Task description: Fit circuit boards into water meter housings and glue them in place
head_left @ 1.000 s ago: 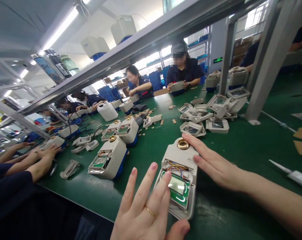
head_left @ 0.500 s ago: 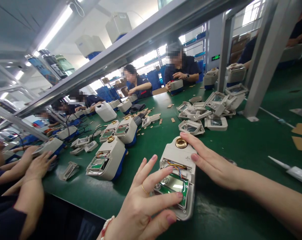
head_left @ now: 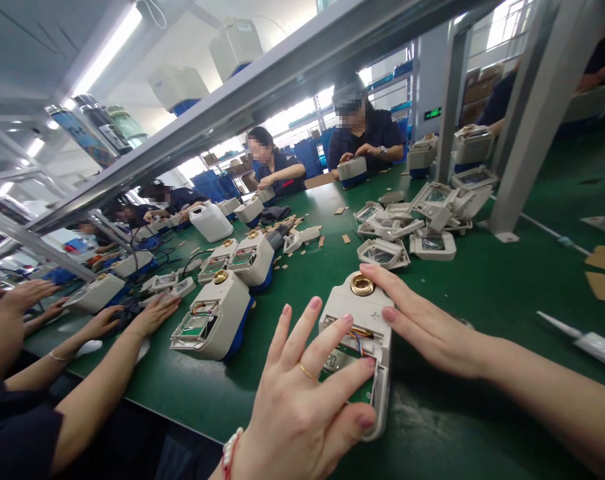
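A beige water meter (head_left: 355,308) lies in front of me, its brass ring at the far end and its lid off. Coloured wires run inside it to a green circuit board (head_left: 365,392) with a display reading what looks like "20". Over the board, my left hand (head_left: 307,393) is spread, fingers apart; the index fingertip reaches the wires and part of the display is covered. Along the meter's right side my right hand (head_left: 432,327) rests with outstretched fingers, their tips on the housing near the brass ring. Neither hand is wrapped round anything.
Several open meters (head_left: 213,317) stand left of mine. Beyond lie a pile of window covers (head_left: 382,253) and cardboard scraps (head_left: 345,239). A nozzled tube (head_left: 599,347) is at right. A metal post (head_left: 532,120) rises from the table. A co-worker's arm (head_left: 112,380) reaches in from the left.
My left hand has slid up over the board, hiding more of it. My right hand stays put. The co-worker's hand on the left has reached farther across the table, to the loose covers.
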Demonstrator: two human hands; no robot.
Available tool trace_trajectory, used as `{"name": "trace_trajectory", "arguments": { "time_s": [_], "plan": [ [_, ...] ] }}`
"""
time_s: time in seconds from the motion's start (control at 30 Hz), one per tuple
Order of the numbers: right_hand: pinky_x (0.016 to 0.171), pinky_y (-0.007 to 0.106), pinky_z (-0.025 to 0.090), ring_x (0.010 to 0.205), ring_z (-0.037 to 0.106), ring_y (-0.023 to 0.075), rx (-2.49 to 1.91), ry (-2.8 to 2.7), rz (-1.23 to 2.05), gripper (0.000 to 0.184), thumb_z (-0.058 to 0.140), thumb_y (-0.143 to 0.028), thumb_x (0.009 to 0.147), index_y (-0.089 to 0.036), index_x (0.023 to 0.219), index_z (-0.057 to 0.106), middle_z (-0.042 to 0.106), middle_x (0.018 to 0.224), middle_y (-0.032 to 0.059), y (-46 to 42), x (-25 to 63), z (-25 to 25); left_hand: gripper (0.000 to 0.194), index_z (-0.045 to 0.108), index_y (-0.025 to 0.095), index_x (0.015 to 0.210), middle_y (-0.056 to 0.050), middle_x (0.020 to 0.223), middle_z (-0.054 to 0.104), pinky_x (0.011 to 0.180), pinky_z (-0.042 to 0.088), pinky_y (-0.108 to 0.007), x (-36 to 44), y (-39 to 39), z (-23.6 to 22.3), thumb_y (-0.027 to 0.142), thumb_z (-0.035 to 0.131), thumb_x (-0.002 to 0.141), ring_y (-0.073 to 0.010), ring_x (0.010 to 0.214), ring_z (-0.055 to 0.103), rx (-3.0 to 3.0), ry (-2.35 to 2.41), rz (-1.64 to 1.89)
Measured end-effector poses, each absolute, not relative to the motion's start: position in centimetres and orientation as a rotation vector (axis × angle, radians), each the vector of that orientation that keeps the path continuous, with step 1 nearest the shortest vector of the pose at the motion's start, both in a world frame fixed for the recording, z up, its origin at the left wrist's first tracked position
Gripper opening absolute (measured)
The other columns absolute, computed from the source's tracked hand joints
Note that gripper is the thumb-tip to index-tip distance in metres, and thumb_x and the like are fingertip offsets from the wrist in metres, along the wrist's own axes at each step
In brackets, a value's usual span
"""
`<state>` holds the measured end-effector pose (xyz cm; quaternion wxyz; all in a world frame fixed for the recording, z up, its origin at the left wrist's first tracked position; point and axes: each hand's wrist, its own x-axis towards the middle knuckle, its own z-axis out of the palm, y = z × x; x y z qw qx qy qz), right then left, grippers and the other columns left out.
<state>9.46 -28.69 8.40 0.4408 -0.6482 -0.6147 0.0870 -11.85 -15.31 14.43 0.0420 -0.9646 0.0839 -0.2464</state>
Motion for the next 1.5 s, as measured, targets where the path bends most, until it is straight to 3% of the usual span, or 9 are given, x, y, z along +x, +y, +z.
{"name": "trace_trajectory", "arguments": {
  "time_s": [0.5,0.77,0.93,1.07,1.37,1.5],
  "plan": [
    [0.12,0.041,0.012,0.147,0.014,0.0176,-1.636,-1.535,0.207,0.054,0.03,-0.044,0.103,-0.035,0.153,0.011,0.016,0.161,-0.0034,-28.7,9.7,8.6,0.029,0.069,0.029,0.115,-0.002,0.135,0.058,0.117,0.018,-0.06,-14.5,-14.6,14.4,0.038,0.049,0.095,-0.0369,0.142,0.03,-2.879,0.322,-0.816],
    [0.12,0.044,0.011,0.147,0.013,0.0191,-1.644,-1.52,0.218,0.055,0.029,-0.046,0.102,-0.033,0.153,0.013,0.016,0.161,-0.0026,-28.8,9.7,8.6,0.021,0.074,0.024,0.103,-0.003,0.128,0.066,0.12,0.019,-0.054,-14.7,-15.0,15.1,0.033,0.067,0.084,-0.0325,0.139,0.038,-2.816,0.091,-0.943],
    [0.12,0.046,0.012,0.147,0.013,0.0194,-1.642,-1.519,0.223,0.055,0.03,-0.046,0.102,-0.034,0.153,0.013,0.015,0.162,-0.0027,-28.7,9.6,8.6,0.014,0.075,0.024,0.089,-0.001,0.125,0.068,0.12,0.02,-0.052,-13.6,-15.9,15.9,0.034,0.067,0.085,-0.0302,0.136,0.044,-2.758,-0.012,-0.95],
    [0.12,0.046,0.012,0.147,0.013,0.0193,-1.637,-1.519,0.213,0.055,0.03,-0.046,0.102,-0.032,0.153,0.013,0.016,0.162,-0.0018,-28.6,9.6,8.7,0.021,0.074,0.023,0.085,-0.001,0.125,0.068,0.121,0.018,-0.053,-12.4,-16.7,15.8,0.038,0.061,0.089,-0.03,0.136,0.045,-2.735,-0.151,-0.962],
    [0.119,0.049,0.014,0.147,0.014,0.0247,-1.645,-1.504,0.215,0.057,0.03,-0.045,0.102,-0.025,0.153,0.016,0.017,0.161,0.0045,-28.7,9.4,8.8,0.021,0.072,0.022,0.097,-0.003,0.132,0.063,0.12,0.02,-0.051,-12.3,-15.7,15.2,0.036,0.057,0.09,-0.0293,0.139,0.04,-2.856,-0.122,-0.875],
    [0.119,0.049,0.014,0.147,0.015,0.0255,-1.636,-1.494,0.219,0.057,0.031,-0.046,0.102,-0.026,0.153,0.017,0.018,0.161,0.0042,-28.7,9.5,8.7,0.026,0.066,0.022,0.113,-0.005,0.136,0.059,0.114,0.033,-0.056,-12.6,-15.0,14.9,0.033,0.055,0.092,-0.0295,0.14,0.037,-2.93,-0.081,-0.752]
  ]
}}
